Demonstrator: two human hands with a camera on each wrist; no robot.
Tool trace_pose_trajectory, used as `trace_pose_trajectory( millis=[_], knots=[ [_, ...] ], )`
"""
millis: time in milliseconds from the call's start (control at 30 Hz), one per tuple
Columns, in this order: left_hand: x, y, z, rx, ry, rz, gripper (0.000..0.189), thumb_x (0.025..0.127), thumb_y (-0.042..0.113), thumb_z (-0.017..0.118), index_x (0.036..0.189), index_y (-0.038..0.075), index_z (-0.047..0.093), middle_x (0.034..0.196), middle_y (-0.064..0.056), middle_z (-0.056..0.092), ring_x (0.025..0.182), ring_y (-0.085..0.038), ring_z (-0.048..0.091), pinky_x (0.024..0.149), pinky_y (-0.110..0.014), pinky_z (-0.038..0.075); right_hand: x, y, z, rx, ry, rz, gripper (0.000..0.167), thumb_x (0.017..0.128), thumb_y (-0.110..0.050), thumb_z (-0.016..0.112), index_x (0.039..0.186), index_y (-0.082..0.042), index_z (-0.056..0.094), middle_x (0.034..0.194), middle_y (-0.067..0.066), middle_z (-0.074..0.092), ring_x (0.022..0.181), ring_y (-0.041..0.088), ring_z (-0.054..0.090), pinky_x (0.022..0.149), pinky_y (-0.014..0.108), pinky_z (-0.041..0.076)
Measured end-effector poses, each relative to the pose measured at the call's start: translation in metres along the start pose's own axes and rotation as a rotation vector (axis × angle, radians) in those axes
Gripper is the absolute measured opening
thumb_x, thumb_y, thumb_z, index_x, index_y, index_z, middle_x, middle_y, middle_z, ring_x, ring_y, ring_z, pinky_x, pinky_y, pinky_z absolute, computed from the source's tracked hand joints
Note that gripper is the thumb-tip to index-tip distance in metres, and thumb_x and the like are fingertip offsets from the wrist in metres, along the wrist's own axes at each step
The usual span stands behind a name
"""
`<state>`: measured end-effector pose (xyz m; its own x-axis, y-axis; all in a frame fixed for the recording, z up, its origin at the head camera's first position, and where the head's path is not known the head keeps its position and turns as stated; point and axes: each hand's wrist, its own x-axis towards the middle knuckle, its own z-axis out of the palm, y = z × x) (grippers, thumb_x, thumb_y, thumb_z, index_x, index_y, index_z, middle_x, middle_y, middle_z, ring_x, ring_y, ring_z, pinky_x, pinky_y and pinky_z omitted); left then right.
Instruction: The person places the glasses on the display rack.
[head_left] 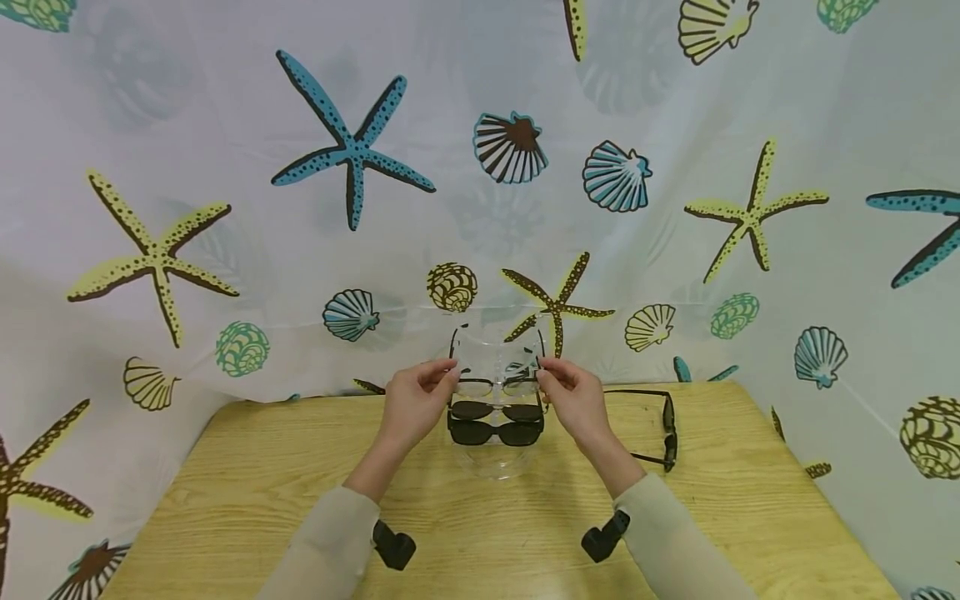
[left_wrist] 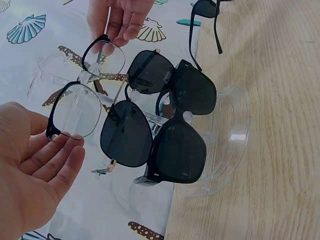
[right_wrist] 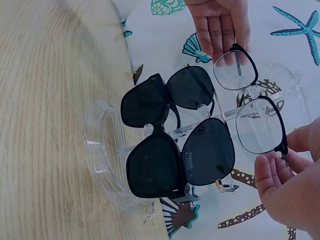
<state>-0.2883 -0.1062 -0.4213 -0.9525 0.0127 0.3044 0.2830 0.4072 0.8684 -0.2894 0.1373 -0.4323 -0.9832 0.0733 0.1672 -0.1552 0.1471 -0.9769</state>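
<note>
A pair of eyeglasses [left_wrist: 75, 111] with clear lenses and a dark browline is at the upper part of a clear plastic eyewear stand [left_wrist: 239, 135]. At one hinge corner my left hand [head_left: 417, 407] pinches the frame with thumb and fingers. Opposite it, my right hand [head_left: 579, 407] pinches the other corner. Below on the stand hang thin-framed dark sunglasses [left_wrist: 126, 134], and under them thick black sunglasses [right_wrist: 155, 167]. Whether the eyeglasses' bridge touches the stand's peg, I cannot tell.
Another pair of black sunglasses [head_left: 670, 429] lies with temples unfolded on the wooden table [head_left: 300, 483], right of the stand. Behind the table hangs a white curtain [head_left: 450, 50] printed with starfish and shells, close to the stand's top.
</note>
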Motion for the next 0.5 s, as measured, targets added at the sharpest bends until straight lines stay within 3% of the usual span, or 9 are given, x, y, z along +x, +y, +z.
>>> trace_pose_trajectory(
  millis=[367,500],
  knots=[
    [0.0006,0.0014,0.0008,0.005,-0.005,-0.003,0.032,0.104,0.02,0.068,0.131,0.004,0.074,0.105,-0.019,0.08,0.097,-0.034,0.078,0.075,-0.025,0.056,0.0015,0.0007,-0.0004,0.017,0.003,0.013,0.034,0.105,-0.011,0.064,0.137,0.001,0.068,0.128,0.031,0.069,0.111,0.043,0.067,0.078,0.024,0.06],
    [0.0008,0.0012,0.0009,-0.002,-0.005,-0.006,0.033,0.104,0.02,0.069,0.133,0.004,0.073,0.104,-0.02,0.08,0.096,-0.037,0.077,0.071,-0.022,0.053,0.0019,0.0016,-0.0002,0.012,0.004,0.011,0.034,0.105,-0.011,0.064,0.137,0.001,0.068,0.127,0.03,0.069,0.106,0.035,0.07,0.077,0.023,0.06]
  ],
)
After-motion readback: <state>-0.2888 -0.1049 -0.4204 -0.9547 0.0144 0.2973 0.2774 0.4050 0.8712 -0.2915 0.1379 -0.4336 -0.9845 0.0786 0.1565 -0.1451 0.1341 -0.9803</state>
